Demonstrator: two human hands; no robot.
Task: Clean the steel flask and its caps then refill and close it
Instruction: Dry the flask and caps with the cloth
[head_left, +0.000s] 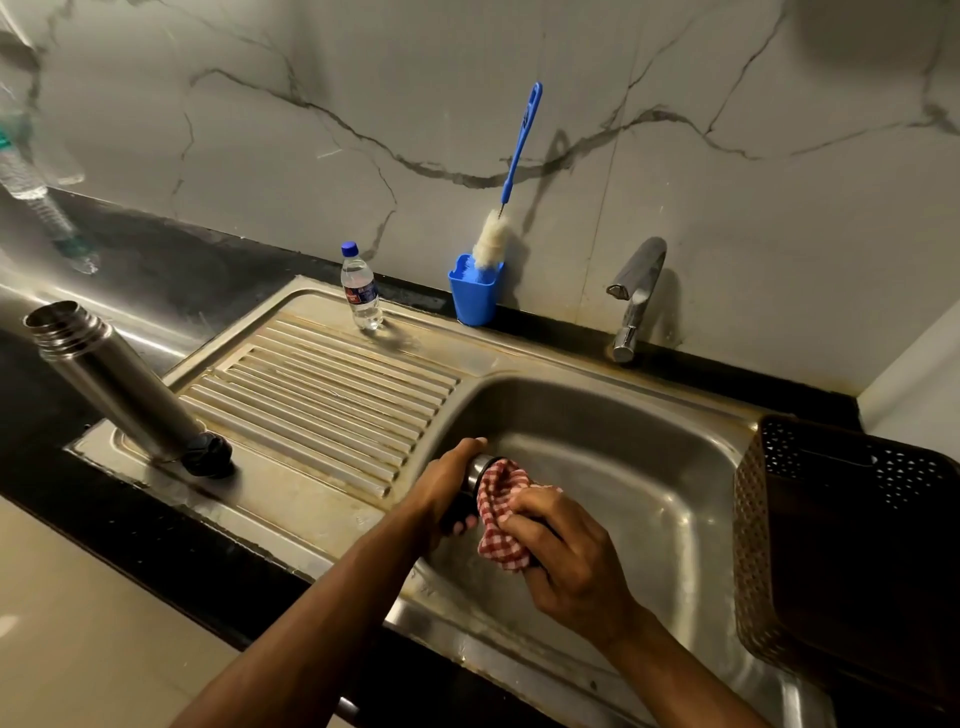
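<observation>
Two hands meet over the sink basin (597, 447), at about six o'clock in the view. The left hand (447, 486) curls its fingers round a steel cap (475, 475) with a dark lower part, holding it on its side with the mouth turned toward the right hand. The right hand (566, 551) pinches a red-and-white checked cloth (501, 512) between thumb and bunched fingers, and the cloth is pushed against the cap's open end.

At nine o'clock the steel flask (111, 384) stands open-mouthed on the near left corner of the ribbed draining board (322, 395), leaning up and left through the wide lens. A small black cap (210, 457) lies touching its base. At twelve o'clock a clear water bottle (361, 291) with a blue lid stands at the board's far edge, and just beside it to the right a blue holder (475, 293) carries a blue-handled bottle brush (511, 176) leaning on the marble wall. The tap (634, 296) sits at one o'clock. A dark perforated basket (841, 540) rests at three o'clock, on the sink's right rim. Black worktop (130, 260) runs behind the sink.
</observation>
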